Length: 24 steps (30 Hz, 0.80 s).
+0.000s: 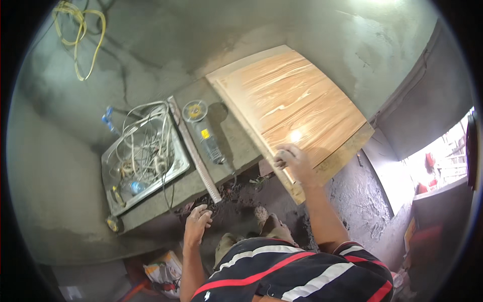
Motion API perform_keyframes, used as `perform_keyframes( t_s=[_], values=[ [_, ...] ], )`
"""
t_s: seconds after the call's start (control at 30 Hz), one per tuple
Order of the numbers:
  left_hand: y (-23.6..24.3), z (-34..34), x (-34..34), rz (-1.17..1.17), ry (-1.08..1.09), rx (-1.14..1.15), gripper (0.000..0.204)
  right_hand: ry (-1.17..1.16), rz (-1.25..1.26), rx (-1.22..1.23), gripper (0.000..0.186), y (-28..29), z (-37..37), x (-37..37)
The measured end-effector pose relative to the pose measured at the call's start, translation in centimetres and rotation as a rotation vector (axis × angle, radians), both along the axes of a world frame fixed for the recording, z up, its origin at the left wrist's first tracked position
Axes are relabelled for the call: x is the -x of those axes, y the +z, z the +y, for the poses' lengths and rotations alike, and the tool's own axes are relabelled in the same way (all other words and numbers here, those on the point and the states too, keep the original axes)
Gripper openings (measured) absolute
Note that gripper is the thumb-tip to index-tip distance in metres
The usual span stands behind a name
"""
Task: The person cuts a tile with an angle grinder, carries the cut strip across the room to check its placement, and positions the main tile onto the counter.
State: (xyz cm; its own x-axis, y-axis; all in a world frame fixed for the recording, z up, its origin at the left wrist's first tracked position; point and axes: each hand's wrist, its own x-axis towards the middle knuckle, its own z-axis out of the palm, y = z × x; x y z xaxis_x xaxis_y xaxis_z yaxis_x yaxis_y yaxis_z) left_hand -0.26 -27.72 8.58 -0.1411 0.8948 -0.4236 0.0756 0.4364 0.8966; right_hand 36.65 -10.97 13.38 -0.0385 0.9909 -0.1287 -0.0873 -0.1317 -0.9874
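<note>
A wood-grain tile (302,95) lies on a larger board (347,151), which rests on the grey ledge. My right hand (294,161) is over the tile's near left edge with its fingers curled together; whatever they may hold is hidden. Lower and to the left, my left hand (197,224) hangs in front of the ledge, fingers loosely bent and apart, with nothing seen in it. Closest to it is the near end of a long metal bar (193,148). Between bar and tile lies an angle grinder (209,138) with a round disc.
Left of the bar, a steel sink (183,163) holds tangled cables and a plastic bottle (136,187). A tape measure (114,223) sits by its near corner. Yellow cable (103,30) hangs on the wall. Dirt and debris (241,189) lie below the ledge, near my feet.
</note>
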Motion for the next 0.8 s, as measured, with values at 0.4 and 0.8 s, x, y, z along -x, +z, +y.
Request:
perform_keyframes(
  t_s=[0.4, 0.8],
  values=[
    [0.1, 6.2, -0.2, 0.046, 0.004, 0.012, 0.055, 0.064, 0.03, 0.021, 0.033, -1.4, 4.7, -1.5],
    [1.4, 4.0, 4.7, 0.071, -0.072, -0.056, 0.052, -0.032, -0.662, -0.296, 0.032, -2.9, 5.5, 4.0]
  ],
)
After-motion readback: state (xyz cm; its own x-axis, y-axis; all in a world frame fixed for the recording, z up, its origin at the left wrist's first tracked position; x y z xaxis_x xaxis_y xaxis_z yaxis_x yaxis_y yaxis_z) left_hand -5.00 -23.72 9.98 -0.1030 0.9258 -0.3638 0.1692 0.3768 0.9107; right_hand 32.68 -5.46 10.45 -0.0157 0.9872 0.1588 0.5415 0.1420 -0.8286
